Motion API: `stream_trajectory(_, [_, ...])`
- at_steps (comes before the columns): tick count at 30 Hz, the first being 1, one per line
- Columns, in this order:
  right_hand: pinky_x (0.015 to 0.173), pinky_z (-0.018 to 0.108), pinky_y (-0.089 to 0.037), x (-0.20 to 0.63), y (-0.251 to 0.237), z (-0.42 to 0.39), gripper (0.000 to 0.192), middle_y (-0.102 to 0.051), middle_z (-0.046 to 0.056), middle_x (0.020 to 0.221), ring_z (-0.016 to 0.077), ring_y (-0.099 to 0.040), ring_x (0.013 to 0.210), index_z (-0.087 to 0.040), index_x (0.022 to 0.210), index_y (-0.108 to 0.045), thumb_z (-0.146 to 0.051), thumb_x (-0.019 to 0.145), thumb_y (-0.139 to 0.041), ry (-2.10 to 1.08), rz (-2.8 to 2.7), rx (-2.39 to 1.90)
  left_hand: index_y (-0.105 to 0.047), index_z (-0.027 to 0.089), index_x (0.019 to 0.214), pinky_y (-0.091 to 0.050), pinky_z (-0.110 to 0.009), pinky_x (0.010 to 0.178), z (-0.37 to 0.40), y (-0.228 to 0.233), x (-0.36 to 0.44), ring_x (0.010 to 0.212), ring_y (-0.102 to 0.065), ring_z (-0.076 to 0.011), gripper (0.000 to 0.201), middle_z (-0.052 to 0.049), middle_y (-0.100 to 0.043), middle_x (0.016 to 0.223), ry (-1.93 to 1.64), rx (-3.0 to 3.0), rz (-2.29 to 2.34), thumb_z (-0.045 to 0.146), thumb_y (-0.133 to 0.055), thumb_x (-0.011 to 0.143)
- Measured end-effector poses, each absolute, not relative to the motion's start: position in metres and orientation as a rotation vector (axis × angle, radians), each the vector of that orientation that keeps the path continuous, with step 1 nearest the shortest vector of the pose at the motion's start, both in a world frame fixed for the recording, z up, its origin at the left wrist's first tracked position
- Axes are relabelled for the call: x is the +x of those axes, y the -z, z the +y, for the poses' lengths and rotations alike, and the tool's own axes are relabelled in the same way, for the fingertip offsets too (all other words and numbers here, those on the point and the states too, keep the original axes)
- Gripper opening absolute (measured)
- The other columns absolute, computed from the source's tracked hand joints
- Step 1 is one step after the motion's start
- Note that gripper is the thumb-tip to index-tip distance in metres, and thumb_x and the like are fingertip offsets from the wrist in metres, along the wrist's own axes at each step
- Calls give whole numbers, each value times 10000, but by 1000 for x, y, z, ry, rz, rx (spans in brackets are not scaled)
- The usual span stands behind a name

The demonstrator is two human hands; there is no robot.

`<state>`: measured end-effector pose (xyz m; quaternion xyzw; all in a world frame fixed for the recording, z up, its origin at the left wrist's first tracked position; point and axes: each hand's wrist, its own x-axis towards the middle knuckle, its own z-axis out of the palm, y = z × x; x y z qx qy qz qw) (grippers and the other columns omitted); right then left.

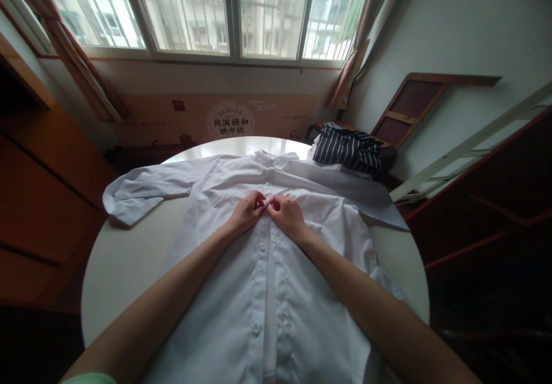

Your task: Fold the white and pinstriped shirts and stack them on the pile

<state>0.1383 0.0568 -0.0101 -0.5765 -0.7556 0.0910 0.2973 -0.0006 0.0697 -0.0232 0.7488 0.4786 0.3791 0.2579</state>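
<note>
Both our hands, left hand and right hand, meet on the placket of the shirt, spread front-up on the table, fingertips pinching the fabric to steady a button.

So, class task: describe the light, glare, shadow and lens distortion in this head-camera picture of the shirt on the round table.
Head view: daylight from the window washes out the scene outside; glare on the table's far edge; the white shirt is evenly lit, both hands, left hand and right hand, sharp; the room's sides fall dark; wide lens bends the window frame and stretches the forearms.
</note>
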Motion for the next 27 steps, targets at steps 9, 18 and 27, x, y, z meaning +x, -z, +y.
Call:
stream_trajectory(9, [632, 239, -358, 141, 10, 62, 229, -659, 49, 724, 148, -560, 676, -175, 697, -644, -248, 789, -447, -286, -2014, -1546, -475, 173, 837, -410, -209, 562, 71, 25, -1, 572, -500, -86, 173, 35, -558, 671, -1040, 2018, 1283, 107, -508, 681])
stream_trajectory(18, [637, 220, -395, 149, 6, 68, 171, -685, 33, 708, 135, -590, 657, -170, 725, -692, -215, 717, -527, -472, -2045, -1400, -471, 172, 849, -409, -206, 579, 70, 25, -2, 597, -508, -90, 199, 34, -548, 671, -1058, 2055, 1298, 73, -483, 677])
stream_trajectory(27, [627, 217, -401, 151, 7, 69, 154, -681, 16, 681, 123, -583, 633, -177, 744, -692, -188, 691, -547, -477, -2074, -1375, -510, 187, 844, -412, -210, 582, 70, 27, -3, 603, -522, -93, 178, 27, -579, 688, -1018, 2104, 1306, 97, -489, 692])
